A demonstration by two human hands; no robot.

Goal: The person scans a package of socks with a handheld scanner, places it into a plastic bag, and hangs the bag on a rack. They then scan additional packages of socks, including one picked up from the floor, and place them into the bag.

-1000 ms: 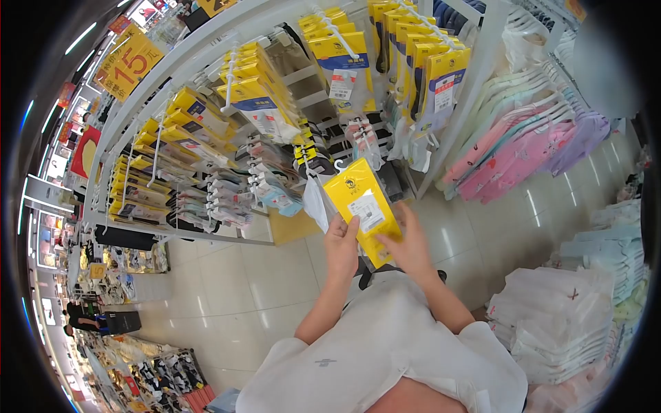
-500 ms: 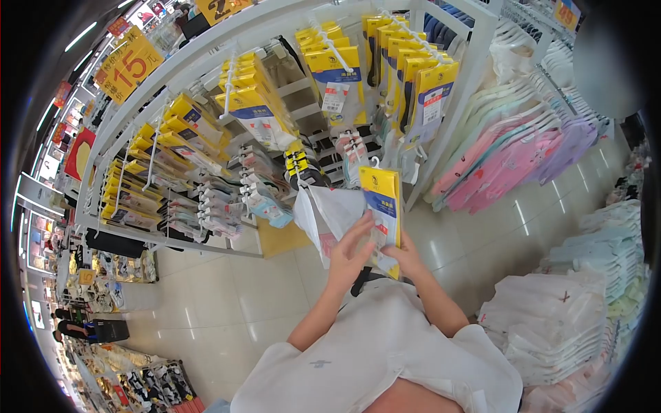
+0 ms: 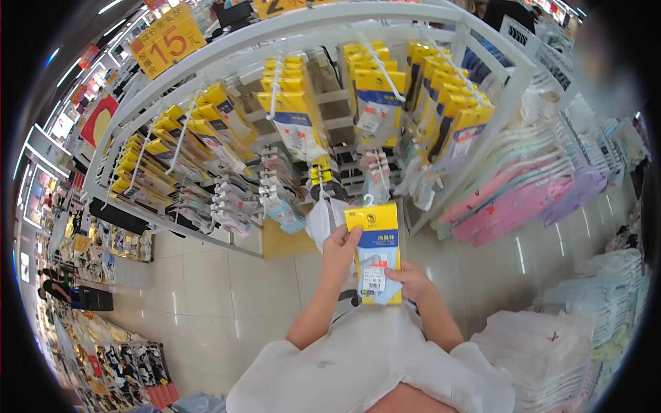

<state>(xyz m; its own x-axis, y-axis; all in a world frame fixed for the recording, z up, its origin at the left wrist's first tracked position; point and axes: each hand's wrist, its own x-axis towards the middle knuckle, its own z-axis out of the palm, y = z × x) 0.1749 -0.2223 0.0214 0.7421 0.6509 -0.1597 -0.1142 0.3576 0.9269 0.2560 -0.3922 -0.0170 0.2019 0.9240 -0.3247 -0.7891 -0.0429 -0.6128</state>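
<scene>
One sock packet (image 3: pixel 380 249) is pinched by left hand (image 3: pixel 339 252) and right hand (image 3: pixel 415 281), flipped to its front since earlier

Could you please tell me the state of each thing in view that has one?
Packet: held upright, front showing.
Price label: face showing.
Left hand: pinching its upper left edge.
Right hand: gripping its lower right edge.
Other yellow packets: hanging in rows.
Pink garments: hanging.
</scene>
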